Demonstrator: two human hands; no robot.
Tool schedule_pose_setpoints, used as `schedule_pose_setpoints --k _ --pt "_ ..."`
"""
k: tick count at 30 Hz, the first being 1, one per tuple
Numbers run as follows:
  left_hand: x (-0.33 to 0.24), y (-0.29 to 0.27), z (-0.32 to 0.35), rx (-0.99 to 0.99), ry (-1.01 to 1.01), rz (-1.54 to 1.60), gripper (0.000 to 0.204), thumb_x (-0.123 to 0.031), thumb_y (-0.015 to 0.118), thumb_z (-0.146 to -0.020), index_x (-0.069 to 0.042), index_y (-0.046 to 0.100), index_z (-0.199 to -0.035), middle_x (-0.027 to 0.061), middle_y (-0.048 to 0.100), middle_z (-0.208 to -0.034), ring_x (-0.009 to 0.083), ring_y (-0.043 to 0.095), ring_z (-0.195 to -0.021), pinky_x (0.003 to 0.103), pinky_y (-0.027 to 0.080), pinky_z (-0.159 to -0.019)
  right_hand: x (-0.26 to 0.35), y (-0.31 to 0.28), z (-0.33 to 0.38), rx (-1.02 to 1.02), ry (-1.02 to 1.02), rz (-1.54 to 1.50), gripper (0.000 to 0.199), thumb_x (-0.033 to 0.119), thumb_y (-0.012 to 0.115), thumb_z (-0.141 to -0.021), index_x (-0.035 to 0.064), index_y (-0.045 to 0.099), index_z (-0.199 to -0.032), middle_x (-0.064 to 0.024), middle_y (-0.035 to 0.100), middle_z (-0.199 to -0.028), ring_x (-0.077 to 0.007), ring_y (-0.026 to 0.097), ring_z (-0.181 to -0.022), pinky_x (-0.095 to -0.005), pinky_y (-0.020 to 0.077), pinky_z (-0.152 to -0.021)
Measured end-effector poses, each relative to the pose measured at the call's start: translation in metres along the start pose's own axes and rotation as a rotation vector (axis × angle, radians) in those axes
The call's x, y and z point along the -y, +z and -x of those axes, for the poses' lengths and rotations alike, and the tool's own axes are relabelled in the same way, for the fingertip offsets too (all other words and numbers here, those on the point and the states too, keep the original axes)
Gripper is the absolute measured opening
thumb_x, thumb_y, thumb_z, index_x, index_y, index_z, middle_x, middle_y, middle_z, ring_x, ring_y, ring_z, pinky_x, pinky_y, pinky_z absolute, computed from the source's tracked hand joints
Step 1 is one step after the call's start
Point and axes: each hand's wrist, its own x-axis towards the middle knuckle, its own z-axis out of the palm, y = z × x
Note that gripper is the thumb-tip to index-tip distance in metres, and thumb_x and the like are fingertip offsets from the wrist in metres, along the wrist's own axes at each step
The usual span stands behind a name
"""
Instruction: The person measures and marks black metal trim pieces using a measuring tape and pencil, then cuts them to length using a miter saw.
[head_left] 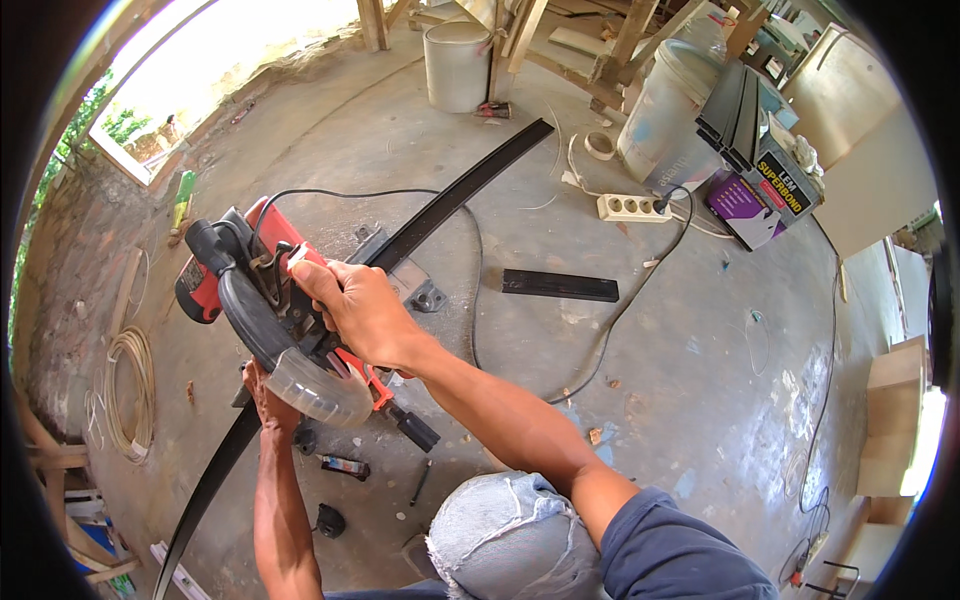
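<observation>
The concrete floor is your workbench here, and it probably suits because a piece this long gets support and room on both sides. The long black strip runs slantwise through the saw, its far end reaching out ahead of you and its near end passing your left forearm toward the lower left. Its bend is likely owed mostly to the lens.

The red and black saw sits about midway along that strip, slightly to your left, which seems to let you lean over it with both arms. Its clear guard faces you, presumably to come between the blade and your body.

A short black piece lies on your right, well apart from the saw, where it leaves your arms free.

Your right hand is curled closed around the saw's handle, thumb along the top, a hold that should give you control of the head. Your left hand is low beside the strip, just behind the guard, apparently to steady it; the guard and saw hide your fingertips, so I can't tell how far they close or whether they grip.

The white power strip rests farther off to the right, a black plug in its end, sensibly away from the blade.
</observation>
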Motion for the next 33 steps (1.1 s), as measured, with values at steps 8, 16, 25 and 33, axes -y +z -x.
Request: schedule_pose_setpoints --k 8,16,25,33 --pt "0.008 -0.014 -0.002 0.015 -0.053 0.022 0.043 -0.04 0.077 -0.077 -0.012 0.07 -0.11 0.0066 0.069 -0.114 0.032 0.054 -0.12 0.059 0.023 -0.114 -0.002 0.011 -0.006 -0.031 -0.057 -0.065 0.062 0.06 0.048 -0.102 0.0032 0.054 -0.077 -0.0012 0.05 -0.064 -0.0102 0.045 -0.061 -0.0323 0.0417 -0.057" --pt "0.005 -0.02 -0.003 -0.011 -0.06 0.032 0.044 -0.039 0.077 -0.078 -0.01 0.07 -0.111 0.0082 0.069 -0.115 0.0329 0.054 -0.12 0.059 0.025 -0.113 0.0 0.011 -0.004 -0.037 -0.066 -0.054 0.062 0.06 0.047 -0.102 0.0034 0.055 -0.078 -0.0012 0.05 -0.064 -0.0102 0.045 -0.06 -0.0323 0.0412 -0.056" --pt "-0.003 -0.027 -0.004 0.024 -0.068 0.076 0.046 -0.033 0.078 -0.077 -0.008 0.068 -0.114 0.0096 0.068 -0.118 0.0346 0.052 -0.123 0.059 0.024 -0.116 0.004 0.007 -0.002 -0.022 -0.06 -0.05 0.061 0.059 0.047 -0.102 0.0032 0.055 -0.079 -0.0019 0.05 -0.063 -0.0101 0.046 -0.059 -0.0321 0.0414 -0.056" --pt "-0.002 -0.024 -0.006 -0.024 -0.058 0.102 0.047 -0.034 0.08 -0.074 -0.008 0.068 -0.111 0.0095 0.068 -0.113 0.0345 0.055 -0.118 0.058 0.026 -0.113 0.005 0.005 0.0 -0.018 -0.036 -0.052 0.06 0.058 0.047 -0.103 0.0038 0.055 -0.079 -0.0014 0.05 -0.064 -0.0098 0.046 -0.059 -0.0317 0.0412 -0.055"
